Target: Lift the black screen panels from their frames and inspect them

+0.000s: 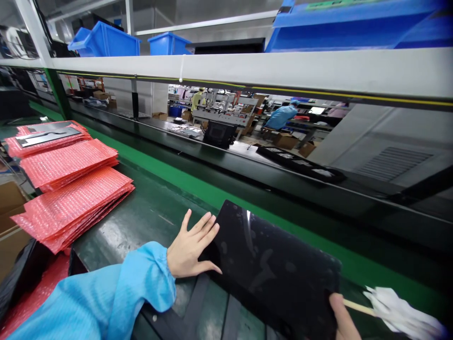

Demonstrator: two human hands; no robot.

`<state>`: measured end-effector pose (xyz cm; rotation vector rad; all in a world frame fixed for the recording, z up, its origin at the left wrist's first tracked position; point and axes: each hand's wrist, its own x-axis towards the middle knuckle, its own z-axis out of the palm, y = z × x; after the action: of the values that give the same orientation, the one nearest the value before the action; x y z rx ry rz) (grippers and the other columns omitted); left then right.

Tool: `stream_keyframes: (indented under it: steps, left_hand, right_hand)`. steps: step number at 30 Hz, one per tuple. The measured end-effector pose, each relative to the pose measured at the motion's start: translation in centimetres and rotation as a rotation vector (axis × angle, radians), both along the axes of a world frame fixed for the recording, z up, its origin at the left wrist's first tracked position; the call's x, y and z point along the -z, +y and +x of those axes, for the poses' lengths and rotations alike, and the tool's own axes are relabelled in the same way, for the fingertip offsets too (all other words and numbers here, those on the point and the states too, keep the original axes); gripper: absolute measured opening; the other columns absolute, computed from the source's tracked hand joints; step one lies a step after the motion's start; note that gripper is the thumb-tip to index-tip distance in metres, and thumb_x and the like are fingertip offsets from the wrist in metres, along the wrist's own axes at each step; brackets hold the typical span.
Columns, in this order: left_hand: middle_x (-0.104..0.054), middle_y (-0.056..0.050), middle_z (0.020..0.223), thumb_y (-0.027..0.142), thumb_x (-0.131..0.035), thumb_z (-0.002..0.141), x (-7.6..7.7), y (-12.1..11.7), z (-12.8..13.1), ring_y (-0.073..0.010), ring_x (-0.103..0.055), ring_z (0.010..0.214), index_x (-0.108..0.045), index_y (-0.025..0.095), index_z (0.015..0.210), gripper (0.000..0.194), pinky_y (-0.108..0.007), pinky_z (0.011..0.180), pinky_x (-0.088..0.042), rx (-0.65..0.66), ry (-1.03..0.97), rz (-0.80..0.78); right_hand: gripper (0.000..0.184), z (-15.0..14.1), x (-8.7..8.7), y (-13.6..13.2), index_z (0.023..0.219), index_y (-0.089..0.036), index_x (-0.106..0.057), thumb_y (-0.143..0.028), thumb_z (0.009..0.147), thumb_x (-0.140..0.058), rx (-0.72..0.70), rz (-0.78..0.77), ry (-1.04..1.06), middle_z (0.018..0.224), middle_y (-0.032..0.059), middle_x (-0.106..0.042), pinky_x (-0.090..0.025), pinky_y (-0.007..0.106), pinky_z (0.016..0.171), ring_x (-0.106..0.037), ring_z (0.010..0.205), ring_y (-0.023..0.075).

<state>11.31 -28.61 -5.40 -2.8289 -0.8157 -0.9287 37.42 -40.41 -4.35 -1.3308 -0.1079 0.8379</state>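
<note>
A glossy black panel (272, 269) lies on the dark green belt (148, 217) in front of me. My left hand (191, 245), in a light blue sleeve, rests flat with fingers stretched out against the panel's left edge. At the bottom right only a finger of my right hand (341, 316) shows, pressed on the panel's near right corner. Beside it a thin wooden stick (357, 307) runs to a white cloth (399, 311). Whether my right hand grips the stick is hidden by the frame edge.
Stacks of red bubble-wrap bags (71, 189) lie to the left, one carrying a dark panel (49, 134). A black conveyor (247, 156) behind holds black trays (300, 163) and a small monitor (219, 132). Blue bins (106, 40) sit on the overhead shelf. A person in blue works far off.
</note>
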Motion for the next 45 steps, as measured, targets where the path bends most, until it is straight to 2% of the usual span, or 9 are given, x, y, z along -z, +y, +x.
stream_keyframes:
  steps: [10, 15, 18, 21, 25, 27, 30, 38, 45]
  left_hand:
    - [-0.03, -0.019, 0.151, 0.069, -0.049, 0.081, -0.5, -0.3, -0.1, -0.0333, -0.013, 0.145, -0.011, 0.011, 0.151, 0.098, -0.06, 0.114, 0.004, -0.044, -0.018, 0.029]
    - [-0.028, -0.018, 0.153, 0.065, -0.055, 0.08, -0.4, -0.4, -0.1, -0.0342, -0.013, 0.145, -0.009, 0.016, 0.152, 0.099, -0.059, 0.114, 0.005, 0.014, -0.085, -0.066]
    - [-0.022, -0.014, 0.156, 0.058, -0.067, 0.076, 0.1, -0.9, 0.4, -0.0338, -0.007, 0.146, -0.006, 0.021, 0.152, 0.105, -0.058, 0.115, 0.003, 0.088, -0.243, -0.281]
    - [-0.018, -0.011, 0.157, 0.043, -0.077, 0.072, 0.8, -1.5, 1.0, -0.0311, -0.011, 0.146, -0.006, 0.026, 0.152, 0.109, -0.05, 0.118, -0.009, 0.169, -0.576, -0.736]
    - [-0.049, -0.012, 0.141, 0.028, -0.073, 0.078, 1.2, -1.4, 1.6, -0.0263, -0.051, 0.126, -0.028, 0.023, 0.148, 0.084, -0.037, 0.106, -0.038, 0.377, -1.094, -1.479]
    - [-0.062, -0.013, 0.125, 0.025, -0.069, 0.081, 1.1, -1.3, 1.7, -0.0228, -0.063, 0.107, -0.043, 0.018, 0.14, 0.065, -0.03, 0.091, -0.047, 0.431, -1.205, -1.669]
    - [-0.067, -0.01, 0.114, 0.02, -0.065, 0.082, 0.9, -1.4, 1.8, -0.0194, -0.066, 0.097, -0.049, 0.018, 0.135, 0.055, -0.026, 0.083, -0.05, 0.449, -1.248, -1.707]
    - [-0.066, -0.007, 0.117, 0.007, -0.065, 0.078, 0.9, -2.2, 2.3, -0.0195, -0.065, 0.1, -0.052, 0.024, 0.131, 0.057, -0.03, 0.085, -0.052, 0.525, -1.371, -1.809]
    - [-0.07, -0.01, 0.107, 0.006, -0.07, 0.074, 1.3, -2.6, 2.7, -0.0234, -0.068, 0.095, -0.061, 0.014, 0.114, 0.042, -0.036, 0.085, -0.053, 0.419, -1.282, -1.883]
  right_hand:
    - [0.065, 0.4, 0.5, -0.1, 0.126, -0.022, -0.059, -0.051, 0.071, -0.075, 0.039, 0.059, -0.043, 0.129, 0.0041, -0.059, -0.056, 0.032, 0.086, -0.049, 0.123, 0.0287]
    - [0.062, 0.8, 0.8, 0.1, 0.124, -0.022, -0.061, -0.048, 0.07, -0.076, 0.045, 0.079, -0.019, 0.124, 0.0041, -0.062, -0.056, 0.03, 0.083, -0.053, 0.119, 0.0273]
    - [0.061, 0.9, 1.0, 0.2, 0.121, -0.019, -0.062, -0.045, 0.068, -0.078, 0.039, 0.045, 0.028, 0.12, 0.0063, -0.064, -0.058, 0.035, 0.079, -0.06, 0.109, 0.0298]
    - [0.06, 0.8, 1.1, 0.4, 0.118, -0.018, -0.063, -0.044, 0.066, -0.079, -0.002, -0.004, 0.072, 0.112, 0.0064, -0.068, -0.059, 0.037, 0.074, -0.065, 0.097, 0.0293]
    - [0.063, 0.2, 1.3, 0.6, 0.115, -0.015, -0.064, -0.045, 0.063, -0.081, -0.036, 0.004, 0.089, 0.106, 0.007, -0.07, -0.059, 0.034, 0.072, -0.066, 0.094, 0.0289]
    - [0.063, -0.2, 1.6, 0.5, 0.115, -0.015, -0.064, -0.045, 0.062, -0.081, -0.046, 0.042, 0.079, 0.108, 0.0063, -0.069, -0.059, 0.032, 0.075, -0.064, 0.1, 0.0281]
    - [0.065, -0.5, 2.3, 0.3, 0.118, -0.017, -0.063, -0.047, 0.064, -0.081, -0.049, 0.102, 0.025, 0.112, 0.004, -0.068, -0.056, 0.027, 0.082, -0.06, 0.11, 0.0254]
    - [0.07, -0.9, 2.9, 0.3, 0.126, -0.019, -0.059, -0.051, 0.066, -0.077, 0.04, 0.132, -0.052, 0.123, 0.0029, -0.063, -0.054, 0.026, 0.086, -0.052, 0.121, 0.0242]
    - [0.073, -2.1, 1.7, -0.2, 0.13, -0.021, -0.056, -0.054, 0.068, -0.076, 0.024, 0.083, 0.0, 0.133, 0.0023, -0.056, -0.053, 0.025, 0.085, -0.052, 0.12, 0.0237]
